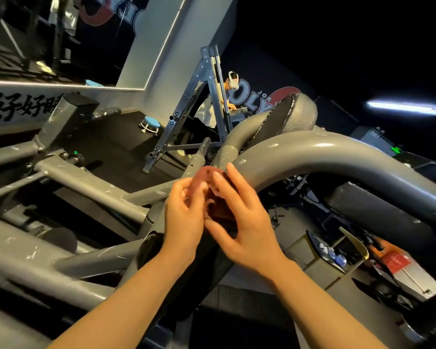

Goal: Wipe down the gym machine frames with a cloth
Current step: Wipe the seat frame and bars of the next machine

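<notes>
Both hands at centre, bunching a reddish-brown cloth (215,197) between them. Left hand (184,217) grip pinches its near-left edge; right hand (239,222) cups it, fingers loosely curled over. Likely refolding for a fresh face. Curved grey frame tube (312,152) just beyond, not touched.
</notes>
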The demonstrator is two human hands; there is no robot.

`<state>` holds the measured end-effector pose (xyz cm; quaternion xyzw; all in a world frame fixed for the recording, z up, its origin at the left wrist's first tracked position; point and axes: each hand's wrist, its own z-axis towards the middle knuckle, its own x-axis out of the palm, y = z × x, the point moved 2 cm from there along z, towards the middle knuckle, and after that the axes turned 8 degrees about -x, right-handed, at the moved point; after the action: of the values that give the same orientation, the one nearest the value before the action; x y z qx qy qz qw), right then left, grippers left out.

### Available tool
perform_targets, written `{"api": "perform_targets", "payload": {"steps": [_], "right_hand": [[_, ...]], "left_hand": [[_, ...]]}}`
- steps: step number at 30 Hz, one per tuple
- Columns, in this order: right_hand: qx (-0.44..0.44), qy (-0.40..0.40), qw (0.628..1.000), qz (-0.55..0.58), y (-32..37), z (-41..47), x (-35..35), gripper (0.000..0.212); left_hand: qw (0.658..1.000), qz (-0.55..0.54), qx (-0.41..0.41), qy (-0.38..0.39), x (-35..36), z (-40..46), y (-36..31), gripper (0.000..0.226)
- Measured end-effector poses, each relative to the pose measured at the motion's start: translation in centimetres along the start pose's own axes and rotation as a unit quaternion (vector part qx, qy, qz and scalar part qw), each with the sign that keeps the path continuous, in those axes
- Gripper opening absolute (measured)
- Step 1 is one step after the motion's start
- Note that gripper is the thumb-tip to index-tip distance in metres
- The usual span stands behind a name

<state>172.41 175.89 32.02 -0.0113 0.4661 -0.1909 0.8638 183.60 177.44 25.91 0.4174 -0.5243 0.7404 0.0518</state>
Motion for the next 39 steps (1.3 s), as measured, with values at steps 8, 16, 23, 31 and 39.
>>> {"api": "perform_targets", "payload": {"steps": [8,16,23,31,39], "right_hand": [[-0.037,-0.072,0.958,-0.275,-4.3,0.5,-3.4,0.046],[-0.109,-0.07,0.932,-0.338,-6.9,-0.3,-2.6,0.046],[-0.107,-0.093,0.927,-0.347,-8.1,-0.3,-1.2,0.05],[-0.115,-0.086,0.925,-0.352,-8.4,-0.4,-1.1,0.051],[-0.136,-0.042,0.924,-0.354,-7.5,-0.5,-2.7,0.051]], "left_hand": [[0.976,0.149,0.147,-0.06,0.8,3.4,-1.8,0.009],[0.977,0.179,0.068,0.095,-0.8,2.5,4.7,0.036],[0.933,0.244,0.229,0.131,2.8,2.8,-0.8,0.043],[0.958,0.234,0.164,0.042,-0.3,1.0,2.9,0.043],[0.952,0.246,0.149,0.103,1.9,5.7,0.9,0.033]]}}
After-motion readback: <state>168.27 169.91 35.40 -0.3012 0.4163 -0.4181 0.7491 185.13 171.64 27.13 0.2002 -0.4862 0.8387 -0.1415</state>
